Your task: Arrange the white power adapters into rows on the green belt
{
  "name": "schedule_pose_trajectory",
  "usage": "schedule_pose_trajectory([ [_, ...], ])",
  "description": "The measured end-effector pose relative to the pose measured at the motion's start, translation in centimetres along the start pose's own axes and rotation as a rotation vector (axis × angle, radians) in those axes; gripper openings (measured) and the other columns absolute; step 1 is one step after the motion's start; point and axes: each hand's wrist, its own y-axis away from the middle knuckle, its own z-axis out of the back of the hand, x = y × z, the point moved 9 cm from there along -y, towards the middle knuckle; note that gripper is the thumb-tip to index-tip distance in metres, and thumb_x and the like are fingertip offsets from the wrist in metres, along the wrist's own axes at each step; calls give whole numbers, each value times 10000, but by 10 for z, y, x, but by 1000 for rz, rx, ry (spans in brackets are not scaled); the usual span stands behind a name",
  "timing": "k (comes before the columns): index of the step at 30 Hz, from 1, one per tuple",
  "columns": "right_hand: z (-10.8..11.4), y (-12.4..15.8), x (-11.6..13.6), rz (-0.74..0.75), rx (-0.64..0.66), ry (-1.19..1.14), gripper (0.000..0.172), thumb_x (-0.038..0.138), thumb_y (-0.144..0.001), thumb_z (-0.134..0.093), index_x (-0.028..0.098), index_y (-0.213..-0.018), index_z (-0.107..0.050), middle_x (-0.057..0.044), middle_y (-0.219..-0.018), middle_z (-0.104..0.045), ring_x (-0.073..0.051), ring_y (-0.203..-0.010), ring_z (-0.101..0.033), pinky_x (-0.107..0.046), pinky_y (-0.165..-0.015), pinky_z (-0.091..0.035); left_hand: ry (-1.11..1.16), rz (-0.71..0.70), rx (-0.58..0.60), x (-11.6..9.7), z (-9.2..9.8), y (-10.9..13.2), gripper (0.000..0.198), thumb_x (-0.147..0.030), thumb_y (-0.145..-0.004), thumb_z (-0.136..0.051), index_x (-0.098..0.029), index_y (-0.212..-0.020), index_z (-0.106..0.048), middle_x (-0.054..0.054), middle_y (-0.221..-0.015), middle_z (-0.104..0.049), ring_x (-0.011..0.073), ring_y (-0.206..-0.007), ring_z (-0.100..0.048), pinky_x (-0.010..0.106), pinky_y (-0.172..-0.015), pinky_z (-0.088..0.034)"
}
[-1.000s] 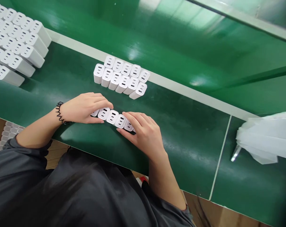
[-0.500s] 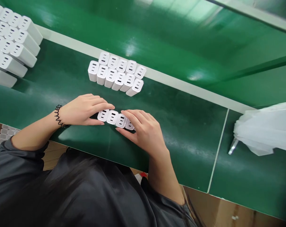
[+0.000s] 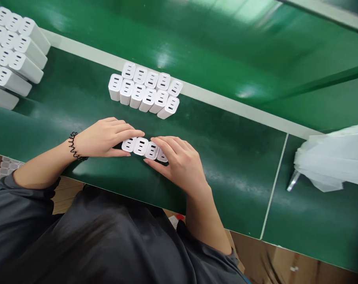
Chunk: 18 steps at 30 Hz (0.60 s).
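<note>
A short row of white charger blocks (image 3: 142,147) stands on the green table (image 3: 226,165) right in front of me. My left hand (image 3: 103,137), with a black coil band at the wrist, curls over the row's left end. My right hand (image 3: 179,161) presses on the row's right end with its fingers together. Both hands squeeze the row between them. Beyond it, a two-deep group of the same white chargers (image 3: 145,91) stands by the pale strip.
A large block of white chargers (image 3: 13,55) sits at the far left. A heap of white plastic bags (image 3: 332,161) lies at the right. A pale strip (image 3: 241,114) runs across the green surface. More white parts (image 3: 6,165) show below the table edge.
The view has shifted slightly, so everything sits a little further left and up. My hands have closed the row of chargers a bit tighter and stay on it.
</note>
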Motion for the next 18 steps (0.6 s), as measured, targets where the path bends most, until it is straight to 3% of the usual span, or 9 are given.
schedule_pose_trajectory([
  [3, 2, -1, 1, 10, -20, -20, 371, 446, -957, -622, 171, -1203, -584, -96, -1132, -735, -234, -1007, -672, -345, -822, -497, -6, -14, -10, 0, 3, 0, 501, -490, -986, -537, -168, -1370, -535, 115, -1184, -713, 217, -1023, -676, 341, -856, -483],
  [7, 11, 0, 1, 17, -55, -77, 343, 447, -931, -647, 200, -1162, -588, -88, -1109, -717, -241, -1049, -645, -365, -869, -487, 8, -15, -57, 2, 22, 4, 490, -485, -966, -571, -184, -1351, -534, 88, -1117, -725, 210, -954, -676, 339, -829, -468],
  [11, 29, 1, 13, 95, -96, -107, 350, 501, -905, -657, 198, -1075, -610, -64, -938, -685, -226, -902, -617, -377, -827, -452, 49, -54, -78, -12, 43, 8, 444, -525, -921, -627, -204, -1223, -578, 53, -1060, -734, 216, -955, -652, 346, -823, -435],
  [14, 24, 5, 41, 231, 44, -147, 408, 545, -948, -591, 151, -1051, -624, -26, -788, -635, -176, -729, -559, -339, -721, -405, 46, -175, -14, -39, 40, 10, 371, -515, -904, -645, -205, -1106, -611, 40, -993, -739, 231, -958, -623, 369, -832, -401],
  [18, -1, 15, 68, 247, 281, -67, 438, 565, -994, -503, 146, -936, -617, 21, -672, -545, -141, -577, -476, -318, -587, -301, 57, -262, 157, -65, 12, 12, 257, -426, -872, -682, -212, -1008, -639, 42, -959, -722, 210, -856, -600, 362, -768, -398],
])
